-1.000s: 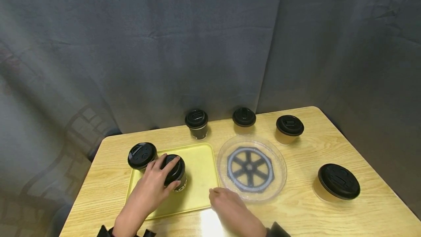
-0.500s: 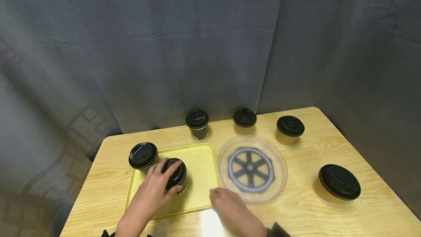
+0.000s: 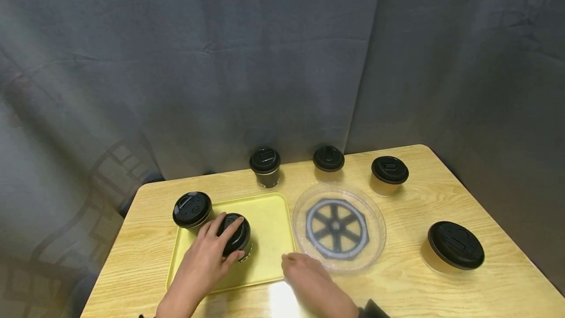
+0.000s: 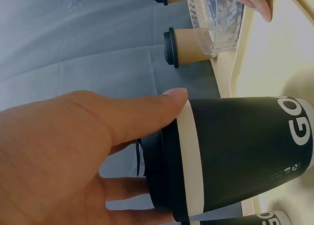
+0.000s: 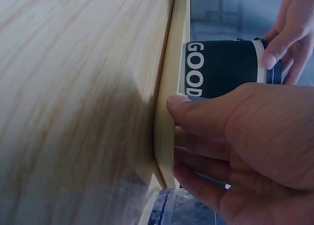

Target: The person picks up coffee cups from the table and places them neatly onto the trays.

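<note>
On the yellow tray (image 3: 269, 234) a black paper cup (image 4: 240, 151) with "GOOD" lettering stands upright. My left hand (image 3: 205, 256) grips it from above around its black lid (image 3: 238, 234), thumb on the near right side and fingers over the far side. A second dark lidded cup (image 3: 192, 210) stands just left of it, at the tray's back left corner. My right hand (image 3: 311, 278) holds the tray's front right corner; in the right wrist view its thumb (image 5: 179, 101) presses the rim, with the other fingers bent beside it.
A round clear plastic dish (image 3: 377, 239) with a dark spoked base lies right of the tray. Behind stand a black cup (image 3: 267, 178) and two brown cups, one at the back middle (image 3: 328, 173) and one farther right (image 3: 384, 185). Another brown cup (image 3: 434, 256) stands right. A grey curtain (image 3: 282, 63) hangs behind.
My left hand and the gripped cup have shifted slightly toward me and to the right, then stayed about still. The right hand keeps its place at the tray corner.
</note>
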Demonstrator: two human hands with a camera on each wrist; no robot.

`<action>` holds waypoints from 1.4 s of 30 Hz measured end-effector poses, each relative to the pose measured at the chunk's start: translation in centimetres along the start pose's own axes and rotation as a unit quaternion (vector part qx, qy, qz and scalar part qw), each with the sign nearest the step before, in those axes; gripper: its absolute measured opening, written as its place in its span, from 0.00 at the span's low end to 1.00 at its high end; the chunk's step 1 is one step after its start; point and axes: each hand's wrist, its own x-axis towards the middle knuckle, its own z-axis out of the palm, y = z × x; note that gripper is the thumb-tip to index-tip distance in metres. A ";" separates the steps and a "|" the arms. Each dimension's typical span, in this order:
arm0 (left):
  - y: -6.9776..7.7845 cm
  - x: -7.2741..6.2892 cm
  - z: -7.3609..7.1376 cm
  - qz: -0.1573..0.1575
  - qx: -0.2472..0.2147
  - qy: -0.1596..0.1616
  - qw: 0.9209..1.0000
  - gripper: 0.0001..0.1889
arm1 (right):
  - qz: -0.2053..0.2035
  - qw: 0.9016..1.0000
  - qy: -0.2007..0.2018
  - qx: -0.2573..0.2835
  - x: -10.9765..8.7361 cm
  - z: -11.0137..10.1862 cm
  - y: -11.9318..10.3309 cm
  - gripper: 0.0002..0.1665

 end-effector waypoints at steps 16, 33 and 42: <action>-0.8 -2.0 0.0 0.015 0.042 0.068 0.997 0.51 | -0.001 1.000 -0.002 -0.005 0.1 0.0 -0.1 0.21; -4.0 -5.6 2.0 0.003 0.014 0.131 0.991 0.56 | -0.014 0.999 0.025 -0.014 0.1 0.1 0.2 0.21; -5.1 -6.4 3.4 0.007 0.001 0.146 0.989 0.55 | -0.013 1.000 0.021 -0.011 0.1 0.0 0.1 0.19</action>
